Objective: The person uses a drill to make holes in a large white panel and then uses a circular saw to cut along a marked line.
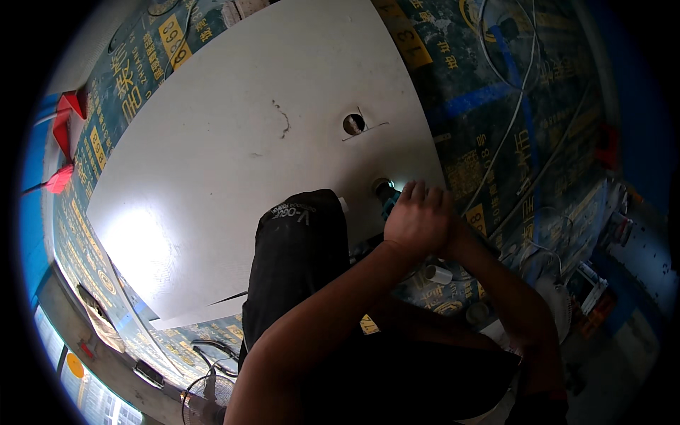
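My left hand (418, 219) is closed around a teal and black power drill (388, 201), on top of my right hand (453, 239), which is largely hidden behind it. The fingers of my right hand barely show. The drill's front end points down at a second round spot in a large pale board (234, 134), with a small light shining there. Whether the cutter has gone through the board cannot be seen. Farther off, the board has a round hole (353, 125) with pencil lines beside it. My knee in black trousers (301, 234) rests over the board.
Green printed protective sheeting (467, 163) covers the floor around the board. A pale cable (520, 99) runs across it on the right. A white cylinder (438, 274) lies near my right forearm. Red plastic pieces (65, 127) stand at the left; a wire-caged fan (207, 398) is at lower left.
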{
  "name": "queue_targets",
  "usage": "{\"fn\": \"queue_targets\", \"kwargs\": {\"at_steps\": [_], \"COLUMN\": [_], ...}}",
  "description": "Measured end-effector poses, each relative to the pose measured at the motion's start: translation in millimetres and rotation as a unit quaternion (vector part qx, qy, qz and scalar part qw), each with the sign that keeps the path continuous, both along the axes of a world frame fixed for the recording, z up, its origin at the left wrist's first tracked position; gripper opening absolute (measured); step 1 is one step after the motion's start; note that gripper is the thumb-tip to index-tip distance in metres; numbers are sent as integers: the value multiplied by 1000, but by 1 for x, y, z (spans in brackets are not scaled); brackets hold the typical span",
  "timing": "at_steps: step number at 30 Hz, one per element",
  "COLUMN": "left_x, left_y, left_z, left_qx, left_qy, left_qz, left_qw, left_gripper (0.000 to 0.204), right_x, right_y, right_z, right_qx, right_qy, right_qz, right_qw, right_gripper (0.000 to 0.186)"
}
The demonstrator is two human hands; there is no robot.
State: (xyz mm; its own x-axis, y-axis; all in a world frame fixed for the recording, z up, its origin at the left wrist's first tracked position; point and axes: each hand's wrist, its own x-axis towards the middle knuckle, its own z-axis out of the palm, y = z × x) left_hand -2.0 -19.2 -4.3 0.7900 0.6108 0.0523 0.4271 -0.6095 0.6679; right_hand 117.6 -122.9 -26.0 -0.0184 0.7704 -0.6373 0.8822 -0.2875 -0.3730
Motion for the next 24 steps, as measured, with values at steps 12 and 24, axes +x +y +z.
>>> {"fn": "queue_targets", "kwargs": {"at_steps": [12, 24], "left_x": [-3, -19], "left_y": [2, 10], "left_z": [3, 6], "left_qx": [5, -3], "left_qy": [4, -79], "left_qz": [6, 61], "left_qw": [1000, 995], "left_gripper": [20, 30], "right_x": [-2, 6], "right_y": [5, 61], "right_z": [1, 44], "right_qx": [18, -76], "right_qy": [-1, 29], "right_qz": [-4, 101], "right_qw": [1000, 992], "right_gripper": [36, 37]}}
